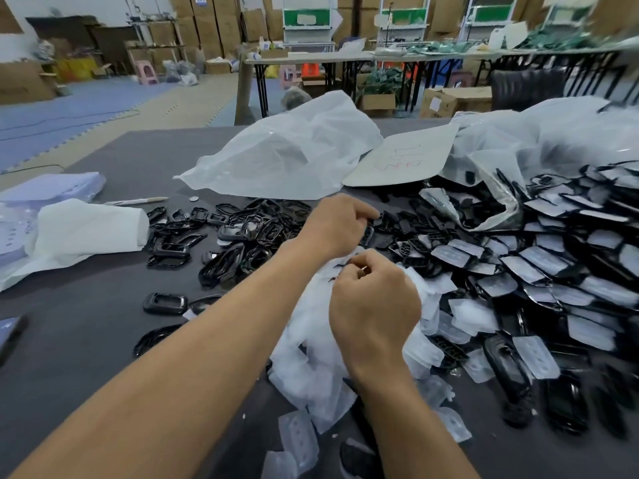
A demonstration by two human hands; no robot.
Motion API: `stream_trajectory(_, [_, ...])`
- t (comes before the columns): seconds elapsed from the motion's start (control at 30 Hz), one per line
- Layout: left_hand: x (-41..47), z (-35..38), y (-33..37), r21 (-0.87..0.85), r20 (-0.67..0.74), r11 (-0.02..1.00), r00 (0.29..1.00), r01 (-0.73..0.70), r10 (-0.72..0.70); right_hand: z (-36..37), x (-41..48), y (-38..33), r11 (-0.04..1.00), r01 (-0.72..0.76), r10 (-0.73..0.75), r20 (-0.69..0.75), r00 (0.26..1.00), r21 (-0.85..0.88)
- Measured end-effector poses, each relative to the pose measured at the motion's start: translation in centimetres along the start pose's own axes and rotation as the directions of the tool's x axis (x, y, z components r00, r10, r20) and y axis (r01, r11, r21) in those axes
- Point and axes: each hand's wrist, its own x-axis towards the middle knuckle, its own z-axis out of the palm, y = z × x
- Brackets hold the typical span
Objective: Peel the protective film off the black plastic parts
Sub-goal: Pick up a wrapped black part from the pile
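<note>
table point(103, 323) centre-left: peeled parts point(238, 236) piled | left hand point(337, 226) grips a black part point(367, 235), long axis toward far edge | right hand point(373, 302) just beside it, near side, pinching what looks like film point(358, 251) | right edge: filmed parts point(553, 271) heaped

Film-covered black parts point(553, 264) heaped at desk point(103, 340) right, whitish side up, bare glossy frames point(235, 236) piled left of centre, one frame point(165, 303) flat and apart nearer, one part point(367, 234) gripped in left hand point(337, 224), crumpled translucent film point(311, 357) heaped centre front under right hand point(375, 305)
</note>
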Motion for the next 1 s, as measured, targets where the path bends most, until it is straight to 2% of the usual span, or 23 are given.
stream_trajectory(0.1, [2.2,2.1,0.4,0.259,0.142,0.965,0.99,-0.049,0.012,-0.1,0.1,0.1,0.999,-0.001,0.001,0.016,1.0,0.037])
stream_trajectory(0.2, [2.9,3.2,0.4,0.333,0.118,0.942,0.993,-0.03,-0.01,0.1,0.2,0.1,0.998,-0.018,0.015,0.046,0.999,0.061])
stream_trajectory(0.33, [2.7,3.1,-0.1,0.213,-0.025,0.976,0.999,0.048,-0.044,0.2,0.3,0.1,0.996,-0.041,0.037,0.048,0.998,0.085])
stream_trajectory(0.47, [1.1,2.6,-0.6,0.17,-0.053,0.985,0.998,0.044,-0.035,0.2,0.2,0.1,0.992,-0.053,0.046,0.059,0.997,0.113])
stream_trajectory(0.53, [0.2,1.8,-0.8,0.059,-0.156,0.995,0.985,0.077,-0.067,0.1,0.2,0.1,0.987,-0.046,0.039,0.047,0.998,0.157])
stream_trajectory(0.6, [-0.9,0.6,-0.9,-0.164,-0.279,0.975,0.941,0.151,-0.193,-0.1,0.3,0.1,0.973,-0.035,0.026,0.039,0.999,0.23])
stream_trajectory(0.63, [-1.6,-0.3,-1.1,-0.349,-0.308,0.919,0.904,0.181,-0.295,-0.1,0.3,0.1,0.963,-0.026,0.014,0.046,0.999,0.267])
stream_trajectory(0.67, [-2.5,-1.2,-1.0,-0.567,-0.279,0.802,0.873,0.187,-0.401,-0.1,0.2,0.0,0.952,-0.018,-0.001,0.06,0.998,0.305])
stream_trajectory(0.7, [-3.5,-2.2,-1.0,-0.753,-0.202,0.635,0.858,0.172,-0.473,0.0,0.1,-0.1,0.939,-0.013,-0.014,0.076,0.997,0.344])
stream_trajectory(0.73, [-4.7,-3.1,-1.1,-0.866,-0.121,0.475,0.858,0.154,-0.498,0.0,0.0,-0.2,0.927,-0.006,-0.029,0.089,0.996,0.375])
stream_trajectory(0.77, [-6.1,-3.9,-1.4,-0.918,-0.067,0.37,0.867,0.14,-0.495,0.0,-0.1,-0.2,0.917,0.004,-0.048,0.101,0.994,0.398])
stream_trajectory(0.9, [-11.8,-5.7,-2.8,-0.97,0.023,0.205,0.888,0.132,-0.46,0.2,-0.5,-0.6,0.888,0.017,-0.109,0.175,0.978,0.46])
stream_trajectory(0.97, [-14.0,-5.9,-3.3,-0.975,-0.01,0.202,0.884,0.096,-0.467,0.4,-1.0,-0.8,0.877,0.017,-0.133,0.208,0.969,0.48])
stream_trajectory(1.0, [-14.8,-6.0,-3.5,-0.968,-0.061,0.242,0.878,0.063,-0.475,0.5,-1.2,-0.9,0.87,0.016,-0.141,0.217,0.966,0.493])
